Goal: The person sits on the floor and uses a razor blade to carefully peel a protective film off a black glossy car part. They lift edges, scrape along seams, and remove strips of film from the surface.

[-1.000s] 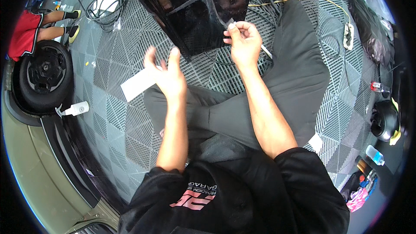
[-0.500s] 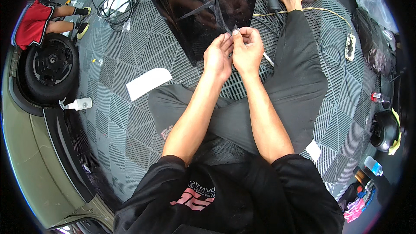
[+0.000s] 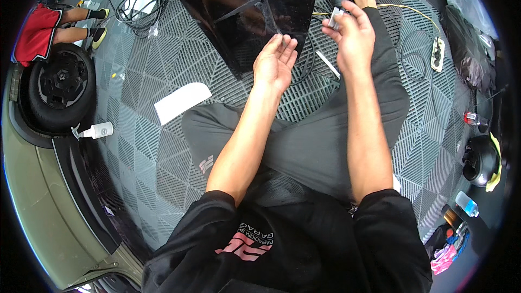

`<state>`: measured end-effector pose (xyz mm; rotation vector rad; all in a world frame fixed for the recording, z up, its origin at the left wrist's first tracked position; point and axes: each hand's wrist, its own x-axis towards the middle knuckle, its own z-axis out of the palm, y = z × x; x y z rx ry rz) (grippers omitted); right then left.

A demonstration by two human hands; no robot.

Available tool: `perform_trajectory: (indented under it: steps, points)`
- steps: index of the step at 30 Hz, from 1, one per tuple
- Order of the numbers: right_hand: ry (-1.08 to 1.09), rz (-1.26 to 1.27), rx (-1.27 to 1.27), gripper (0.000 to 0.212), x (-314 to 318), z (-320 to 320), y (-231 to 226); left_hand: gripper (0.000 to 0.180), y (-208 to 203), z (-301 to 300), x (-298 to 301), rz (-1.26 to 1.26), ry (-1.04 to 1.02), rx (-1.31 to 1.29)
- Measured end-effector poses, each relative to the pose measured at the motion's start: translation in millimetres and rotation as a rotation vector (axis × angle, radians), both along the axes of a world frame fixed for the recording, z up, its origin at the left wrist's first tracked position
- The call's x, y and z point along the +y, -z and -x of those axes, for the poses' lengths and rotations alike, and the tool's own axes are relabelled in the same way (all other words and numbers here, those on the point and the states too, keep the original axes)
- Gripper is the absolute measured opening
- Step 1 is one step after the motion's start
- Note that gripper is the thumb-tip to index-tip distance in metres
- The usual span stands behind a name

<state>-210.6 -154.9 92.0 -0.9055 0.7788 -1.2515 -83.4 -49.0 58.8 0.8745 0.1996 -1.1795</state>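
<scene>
A glossy black panel (image 3: 244,27) stands in front of me, its lower end close to my hands. A wrinkled, translucent strip of film (image 3: 267,13) crosses its surface and runs down to the fingertips of my left hand (image 3: 274,68). Those fingers are bent palm-up, with the thumb and forefinger closed at the end of the strip. Apart from the panel, to the right, is my raised right hand (image 3: 355,40). Between its thumb and fingers it pinches a small pale, partly see-through piece (image 3: 335,18), whose kind I cannot make out.
Grey slotted tiles (image 3: 146,163) cover the floor. A white sheet (image 3: 182,102) and thin white stick (image 3: 328,64) lie nearby. Leftward are a spray bottle (image 3: 96,131), wheel (image 3: 62,84), coiled cable (image 3: 144,8) and another person's legs (image 3: 76,25). A power strip (image 3: 437,54) lies right.
My hands, together at the panel's lower edge before, have come apart. The right one has moved up and right with the small pale piece; the left has stayed beside the panel.
</scene>
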Motion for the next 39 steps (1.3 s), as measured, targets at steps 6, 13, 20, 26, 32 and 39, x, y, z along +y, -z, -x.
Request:
perform_trajectory:
  steps: [6, 13, 20, 26, 32, 39]
  points:
    - [-0.341, -0.348, -0.168, 0.025, -45.6, 23.9, -4.3, 0.006, 6.2, -6.8, 3.6, 0.05, 0.05, 0.013]
    - [-0.54, -0.041, 0.281, 0.024, -42.2, 6.3, 4.6, 0.01, 7.9, -15.9, 1.0, 0.106, 0.088, 0.054]
    - [-0.565, 0.394, 0.703, 0.034, -44.4, -3.8, -0.1, 0.011, 13.6, -7.2, -7.3, 0.071, -0.005, -0.097]
    - [-0.531, 0.665, 0.839, 0.033, -57.2, -5.4, 2.7, 0.007, 19.5, -8.0, -2.9, 0.092, 0.029, -0.258]
    - [-0.668, 0.527, 0.874, 0.032, -59.5, -4.6, 5.0, 0.013, 30.2, -24.1, 4.8, 0.221, 0.182, -0.51]
    - [-0.508, 0.69, 0.766, 0.033, -57.2, -6.3, 14.7, 0.02, 29.8, -44.1, 11.1, 0.201, 0.335, -0.751]
